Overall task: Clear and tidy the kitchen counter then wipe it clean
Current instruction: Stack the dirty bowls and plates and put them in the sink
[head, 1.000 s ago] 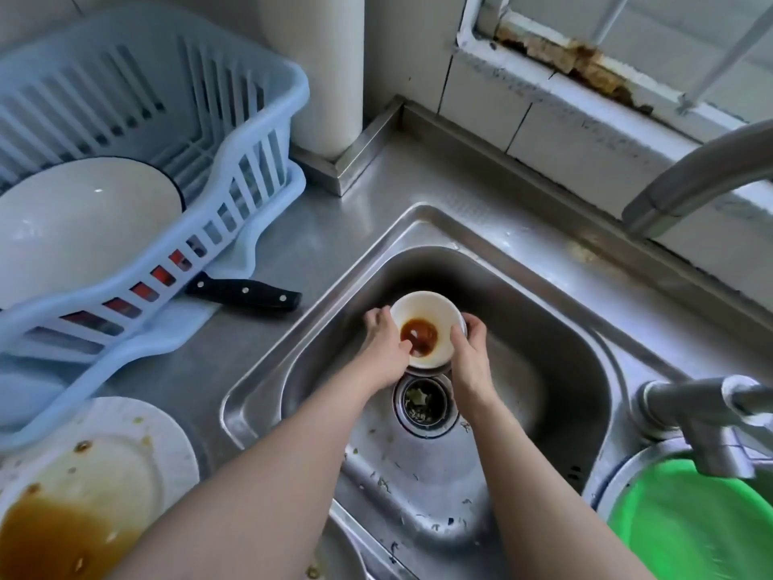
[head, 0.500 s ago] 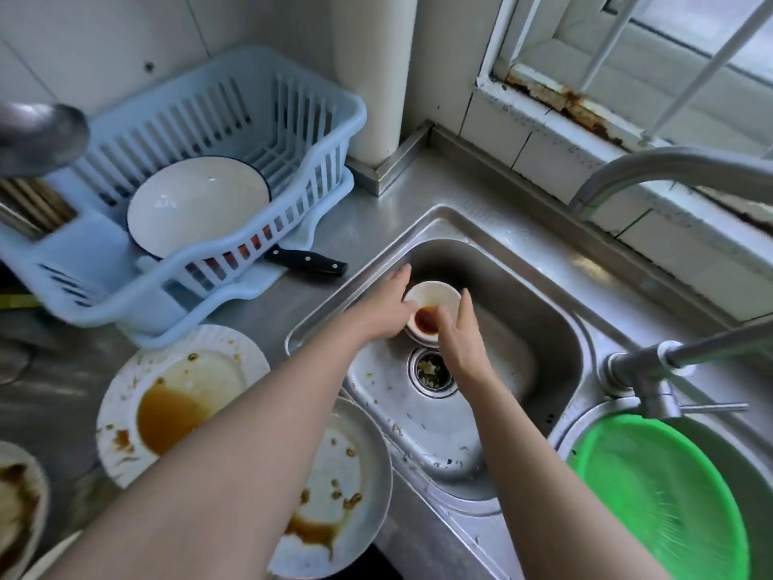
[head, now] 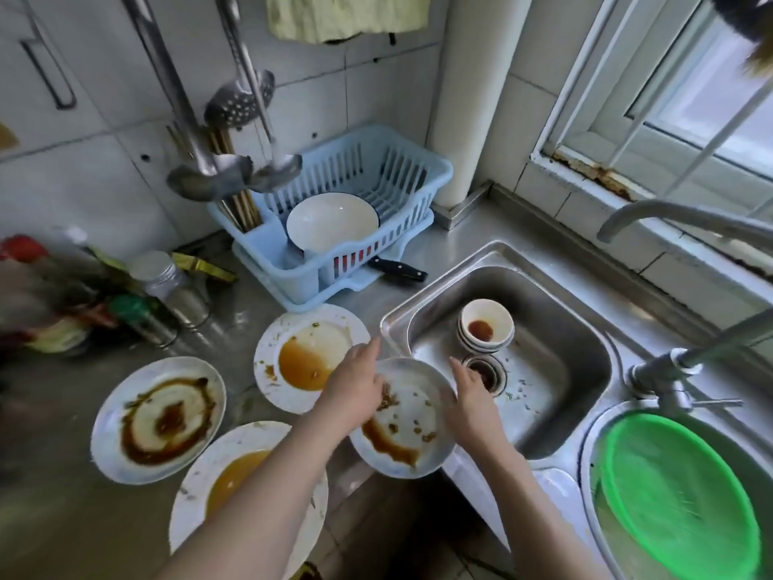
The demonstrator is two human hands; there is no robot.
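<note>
While dirty plates crowd round — knife aside.

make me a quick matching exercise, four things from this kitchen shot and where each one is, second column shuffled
Things:
1. stack of small white bowls
2. big white bowl
3. black-handled knife
4. green plastic strainer

Places:
A. in the pale blue dish rack
B. in the left steel sink basin
C. in the right-hand basin
D. on the counter beside the rack

Pairs: 1-B, 2-A, 3-D, 4-C
</note>
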